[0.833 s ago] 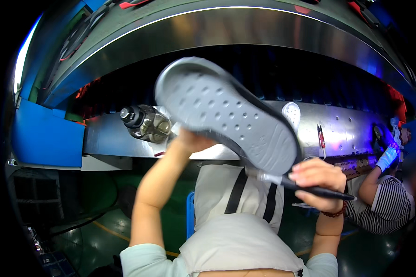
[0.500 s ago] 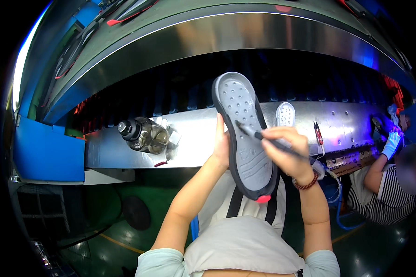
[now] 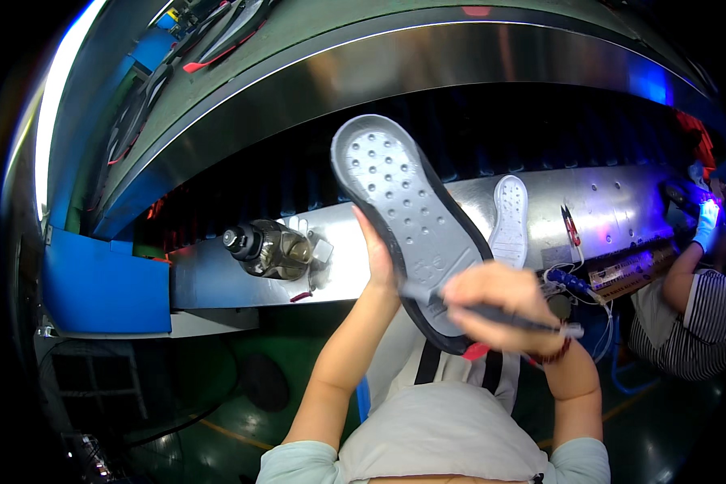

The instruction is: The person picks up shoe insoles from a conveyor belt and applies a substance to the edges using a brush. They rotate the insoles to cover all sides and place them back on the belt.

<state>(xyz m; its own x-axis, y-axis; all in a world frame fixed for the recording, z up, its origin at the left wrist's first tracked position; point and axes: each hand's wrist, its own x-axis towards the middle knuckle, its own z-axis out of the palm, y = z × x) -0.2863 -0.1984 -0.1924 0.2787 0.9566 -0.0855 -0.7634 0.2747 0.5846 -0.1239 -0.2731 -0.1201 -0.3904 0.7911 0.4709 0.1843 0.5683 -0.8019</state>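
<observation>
A large grey shoe sole (image 3: 403, 206) with a black sidewall and a red tip is raised in front of me, tilted to the left, its dimpled face up. My left hand (image 3: 379, 262) is closed on its left edge, most of the fingers hidden behind it. In my right hand (image 3: 500, 297) is a dark-handled brush (image 3: 520, 319). The brush head, smeared by motion, lies over the lower part of the sole near its left edge. My right hand covers the sole's lower right side.
On the metal bench (image 3: 194, 274) stand a dark-capped bottle (image 3: 276, 250), a smaller white sole (image 3: 510, 222) and red-handled snips (image 3: 571, 226). A belt (image 3: 363, 22) carrying black-and-red soles runs behind. At right, a co-worker's gloved hand (image 3: 707, 224) is near a cardboard box (image 3: 633, 270).
The brush has moved from the sole's middle down to its lower left part. The sole's upper end has swung left. My view has shifted slightly.
</observation>
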